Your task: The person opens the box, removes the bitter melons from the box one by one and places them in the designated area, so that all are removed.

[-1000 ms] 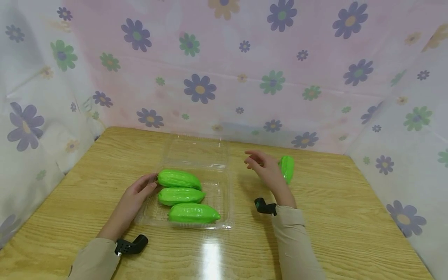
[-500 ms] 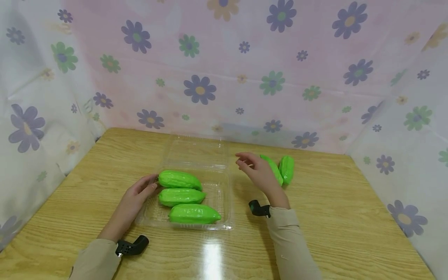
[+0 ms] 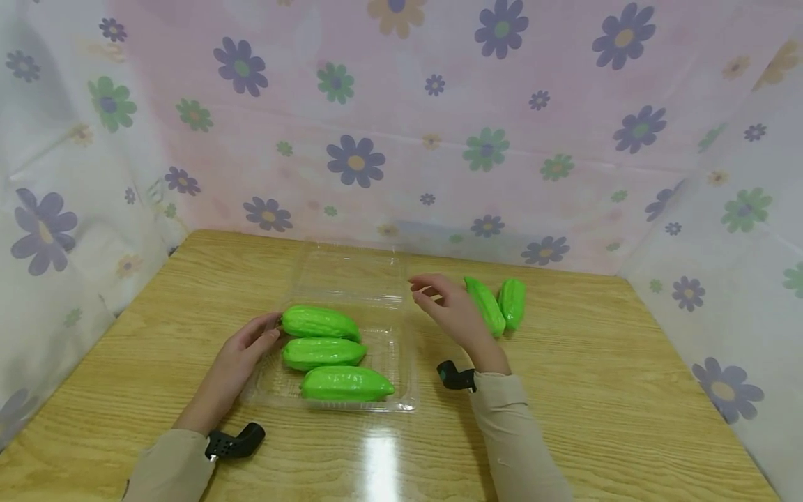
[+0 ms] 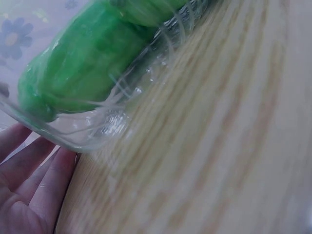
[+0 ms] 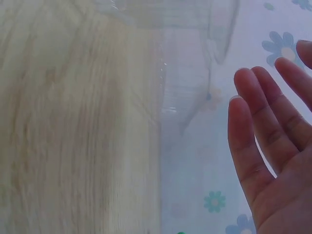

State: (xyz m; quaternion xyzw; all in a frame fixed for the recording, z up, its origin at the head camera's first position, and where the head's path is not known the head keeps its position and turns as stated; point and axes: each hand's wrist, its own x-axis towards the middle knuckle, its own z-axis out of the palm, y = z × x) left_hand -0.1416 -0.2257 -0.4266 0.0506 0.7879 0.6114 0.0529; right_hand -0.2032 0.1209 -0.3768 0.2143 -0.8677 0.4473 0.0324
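Observation:
A clear plastic clamshell box (image 3: pixel 401 348) lies on the table with its lid (image 3: pixel 351 272) folded back. Three bright green ridged, pointed gourd-like fruits sit in its base: a rear one (image 3: pixel 320 323), a middle one (image 3: pixel 323 353) and a front one (image 3: pixel 347 383). My left hand (image 3: pixel 247 345) rests at the box's left edge, its fingers (image 4: pixel 48 180) fairly straight against the outside of the wall. Over the table to the right of the lid, my right hand (image 3: pixel 452 307) hovers, fingers loosely bent and apart, holding nothing; the right wrist view shows its palm bare.
Two more green fruits, one slanted (image 3: pixel 486 307) and one upright in view (image 3: pixel 512 305), lie side by side behind the right wrist. The wooden table (image 3: pixel 627 390) ends at a flowered cloth backdrop (image 3: pixel 401 202). Black wrist cameras sit on both forearms.
My right hand has moved left toward the lid, uncovering the slanted fruit behind it. The left hand, the box and the fruits in it have stayed put.

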